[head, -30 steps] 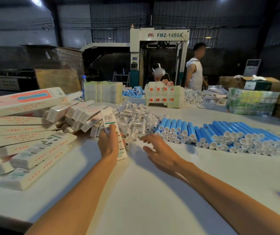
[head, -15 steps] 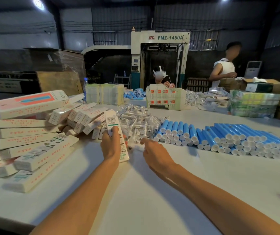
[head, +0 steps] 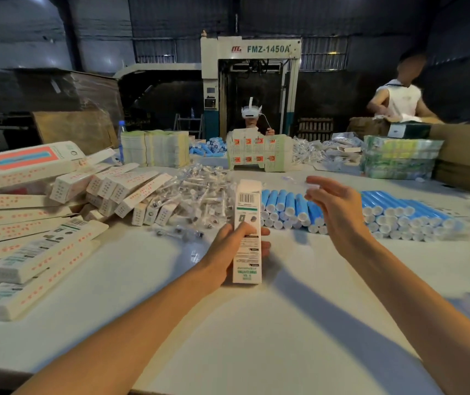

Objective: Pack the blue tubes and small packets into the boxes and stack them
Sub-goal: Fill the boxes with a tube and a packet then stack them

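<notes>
Tabletop: the white tabletop [head: 228, 332] is lying under both forearms and carrying all the goods.
Left hand: the left hand [head: 235, 248] is gripping a long white cardboard box [head: 247, 212] with a barcode and green print. The thumb is lying across the printed face and the fingers are curling round the far side.
Box position: it is pointing lengthwise away from the person, with the barcode end sticking out beyond the fingers.
Right hand: the right hand [head: 335, 208] is hovering raised, to the right of the left hand. Its fingers are loosely curling and pinching a small clear packet [head: 313, 184], which is showing only as a blur.
Packets: a heap of clear plastic packets [head: 196, 192] is lying just beyond the left hand.
Tubes: rows of blue tubes with white caps [head: 399, 215] are lying beneath and to the right of the right hand.
Packed boxes: a pile of white boxes with red print [head: 28, 223] is sitting well to the left of the left hand.
Far side: a person in a white headset [head: 251, 111] is sitting behind standing printed cartons [head: 256, 151].
</notes>
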Available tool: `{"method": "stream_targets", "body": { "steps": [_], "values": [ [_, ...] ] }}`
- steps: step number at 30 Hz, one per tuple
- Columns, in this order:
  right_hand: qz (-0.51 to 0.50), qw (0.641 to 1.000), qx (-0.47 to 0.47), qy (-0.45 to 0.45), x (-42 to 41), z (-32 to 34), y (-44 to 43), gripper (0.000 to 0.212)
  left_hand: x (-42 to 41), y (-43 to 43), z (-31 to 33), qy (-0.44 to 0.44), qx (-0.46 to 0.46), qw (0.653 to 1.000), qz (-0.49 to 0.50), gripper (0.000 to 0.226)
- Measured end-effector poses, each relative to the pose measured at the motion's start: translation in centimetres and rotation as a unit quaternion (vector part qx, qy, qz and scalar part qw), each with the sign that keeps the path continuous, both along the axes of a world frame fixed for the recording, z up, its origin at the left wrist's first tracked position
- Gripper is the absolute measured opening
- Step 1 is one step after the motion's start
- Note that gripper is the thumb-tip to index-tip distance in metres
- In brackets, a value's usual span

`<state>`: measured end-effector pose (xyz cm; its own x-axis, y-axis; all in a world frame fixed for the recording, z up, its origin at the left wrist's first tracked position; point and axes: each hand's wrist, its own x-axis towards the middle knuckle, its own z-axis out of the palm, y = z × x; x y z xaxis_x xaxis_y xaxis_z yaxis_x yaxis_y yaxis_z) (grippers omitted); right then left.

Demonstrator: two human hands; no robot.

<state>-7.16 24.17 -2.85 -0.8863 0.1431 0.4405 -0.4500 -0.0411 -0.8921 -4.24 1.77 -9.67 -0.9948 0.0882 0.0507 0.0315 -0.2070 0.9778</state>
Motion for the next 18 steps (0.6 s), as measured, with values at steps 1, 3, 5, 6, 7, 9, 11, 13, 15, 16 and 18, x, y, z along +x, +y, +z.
{"method": "stream_targets", "body": {
  "steps": [1,3,5,6,7,9,11,13,15,16,18],
  "values": [
    [-0.004,1.000,-0.010,0.018,0.1,0.6,0.1,0.029,0.2,0.5,-0.1,0.010,0.015,1.000,-0.024,0.030],
    [-0.021,0.998,-0.014,0.054,0.5,1.7,0.0,0.034,0.5,1.0,-0.3,0.031,0.031,0.997,-0.068,0.049],
    [-0.026,0.996,0.021,0.079,0.8,2.8,-0.3,0.039,0.6,1.2,-0.3,0.040,0.022,0.996,-0.083,0.062],
    [-0.020,0.995,0.050,0.084,0.8,3.3,-0.6,0.039,0.6,1.3,-0.3,0.042,0.020,0.995,-0.084,0.064],
    [-0.016,0.993,0.084,0.084,0.8,3.9,-0.8,0.036,0.6,1.3,-0.2,0.044,0.021,0.995,-0.084,0.064],
    [-0.017,0.982,0.166,0.084,0.8,4.8,-1.4,0.028,0.7,1.3,-0.2,0.053,0.022,0.995,-0.082,0.059],
    [-0.001,0.967,0.240,0.086,0.6,5.5,-2.0,0.025,0.8,1.2,0.0,0.067,0.017,0.994,-0.082,0.055],
    [0.034,0.954,0.286,0.082,0.4,5.8,-2.7,0.025,1.0,1.2,0.1,0.077,0.007,0.993,-0.084,0.053],
    [0.068,0.952,0.288,0.074,0.1,5.6,-3.5,0.027,1.0,1.1,0.2,0.087,-0.007,0.992,-0.089,0.052],
    [0.077,0.954,0.280,0.070,-0.2,5.4,-3.8,0.029,1.0,1.1,0.3,0.090,-0.010,0.992,-0.090,0.053],
    [0.068,0.955,0.276,0.083,-0.5,5.2,-4.1,0.027,1.0,1.0,0.3,0.092,-0.012,0.992,-0.086,0.054]
  ]
}}
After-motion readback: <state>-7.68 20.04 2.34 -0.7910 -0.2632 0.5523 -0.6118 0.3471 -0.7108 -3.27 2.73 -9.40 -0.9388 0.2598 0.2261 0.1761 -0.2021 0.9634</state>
